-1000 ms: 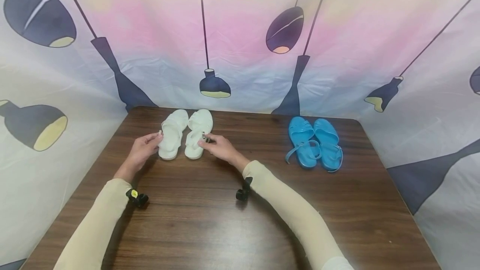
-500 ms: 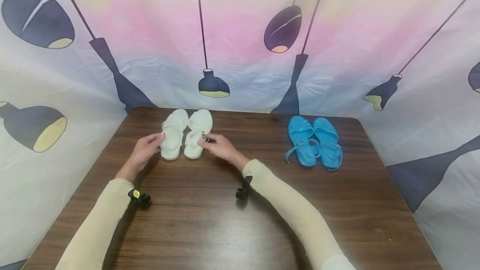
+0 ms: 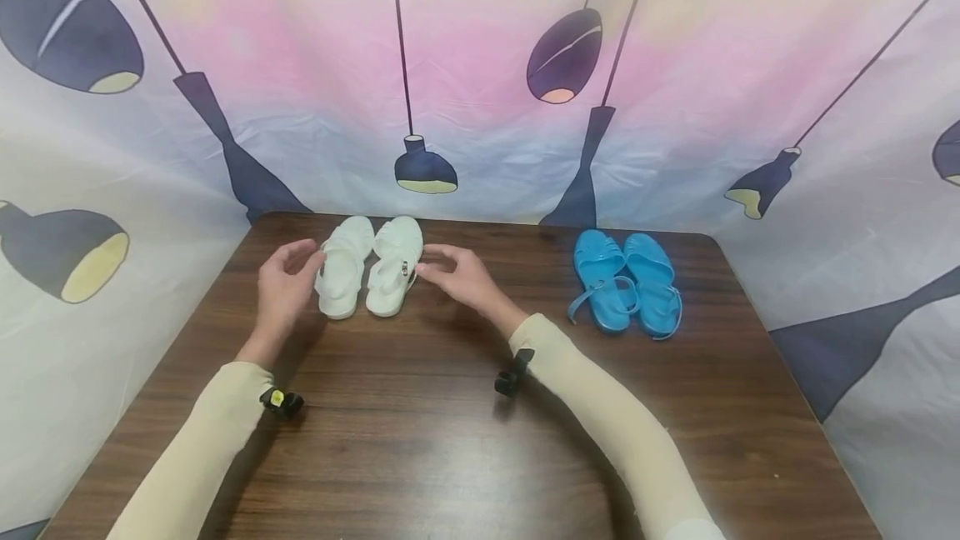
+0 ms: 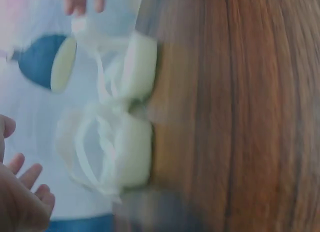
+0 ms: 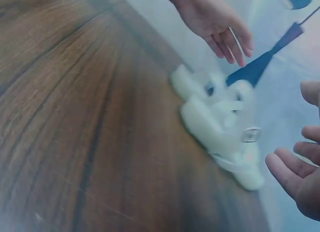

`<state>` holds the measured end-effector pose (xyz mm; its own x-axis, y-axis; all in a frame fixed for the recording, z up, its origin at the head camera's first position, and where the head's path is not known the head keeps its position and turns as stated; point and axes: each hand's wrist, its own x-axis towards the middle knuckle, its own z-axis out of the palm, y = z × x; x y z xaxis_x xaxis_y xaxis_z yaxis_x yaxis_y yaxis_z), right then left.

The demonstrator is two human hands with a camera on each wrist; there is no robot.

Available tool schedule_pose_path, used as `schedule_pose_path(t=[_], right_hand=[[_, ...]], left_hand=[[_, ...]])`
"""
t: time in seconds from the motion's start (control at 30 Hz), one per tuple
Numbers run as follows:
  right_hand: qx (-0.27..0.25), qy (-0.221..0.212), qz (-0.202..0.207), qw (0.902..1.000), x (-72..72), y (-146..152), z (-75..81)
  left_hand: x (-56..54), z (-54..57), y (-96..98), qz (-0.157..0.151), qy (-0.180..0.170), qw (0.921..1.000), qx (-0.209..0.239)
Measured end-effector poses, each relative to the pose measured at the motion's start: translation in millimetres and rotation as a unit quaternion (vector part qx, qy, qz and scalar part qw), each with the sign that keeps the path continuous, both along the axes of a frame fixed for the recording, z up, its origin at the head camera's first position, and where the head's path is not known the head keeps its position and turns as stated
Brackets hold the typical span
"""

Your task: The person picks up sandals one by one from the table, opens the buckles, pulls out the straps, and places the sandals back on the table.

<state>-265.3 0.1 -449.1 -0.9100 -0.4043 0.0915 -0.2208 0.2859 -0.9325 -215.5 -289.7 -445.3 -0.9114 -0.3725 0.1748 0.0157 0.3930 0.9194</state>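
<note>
Two white sandals stand side by side near the table's back edge, toes pointing away. Beside the left white sandal [image 3: 343, 273] my left hand [image 3: 288, 283] hovers with relaxed fingers, the thumb tip at the sandal's outer edge. My right hand [image 3: 467, 278] is at the right white sandal [image 3: 390, 273], fingers loosely spread and holding nothing. A small metal buckle [image 5: 251, 135] shows on that sandal's strap in the right wrist view. In the left wrist view, blurred, both sandals' heels face the camera, with my left hand [image 4: 22, 197] at the lower left.
A pair of blue sandals [image 3: 628, 283] lies at the back right of the brown wooden table [image 3: 420, 423], one strap hanging loose. Behind the table hangs a cloth backdrop [image 3: 487, 65] printed with lamps. Small black cameras [image 3: 513, 373] are strapped at the wrists.
Both hands have let go of the white sandals and their fingers have opened. The right hand has drawn back to the right; the left has lifted slightly. The sandals have stayed nearly in place.
</note>
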Motion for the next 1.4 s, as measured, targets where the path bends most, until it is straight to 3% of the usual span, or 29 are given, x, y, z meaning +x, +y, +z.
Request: schedule_pose_path(t=[0.2, 0.37, 0.53, 0.8, 0.93, 1.13, 1.4], right_hand=[[-0.032, 0.058, -0.009, 0.9978, 4.1, 33.4, 20.7], [-0.015, 0.096, -0.033, 0.9947, 15.8, 70.1, 38.3], [0.012, 0.108, -0.054, 0.9926, 25.5, 110.4, 51.2], [0.061, 0.131, -0.087, 0.9856, 28.5, 171.1, 58.5], [0.081, 0.131, -0.107, 0.9822, 27.8, 199.3, 54.2], [0.138, 0.129, -0.132, 0.9732, 28.6, 235.4, 46.9], [0.217, 0.138, -0.175, 0.9503, 27.0, 271.2, 32.0]], left_hand=[[6.1, 12.2, 36.7, -0.071, 0.065, 0.9925, -0.076], [6.0, 13.4, 71.2, -0.134, 0.098, 0.9824, -0.086], [5.6, 13.2, 107.1, -0.194, 0.111, 0.9713, -0.082], [-3.0, 15.8, 162.0, -0.282, 0.101, 0.9527, -0.051], [-9.9, 18.4, 188.5, -0.312, 0.089, 0.9456, -0.026], [-17.6, 16.2, 225.9, -0.339, 0.053, 0.939, -0.028], [-26.1, 2.6, 268.1, -0.359, 0.023, 0.9329, -0.018]])
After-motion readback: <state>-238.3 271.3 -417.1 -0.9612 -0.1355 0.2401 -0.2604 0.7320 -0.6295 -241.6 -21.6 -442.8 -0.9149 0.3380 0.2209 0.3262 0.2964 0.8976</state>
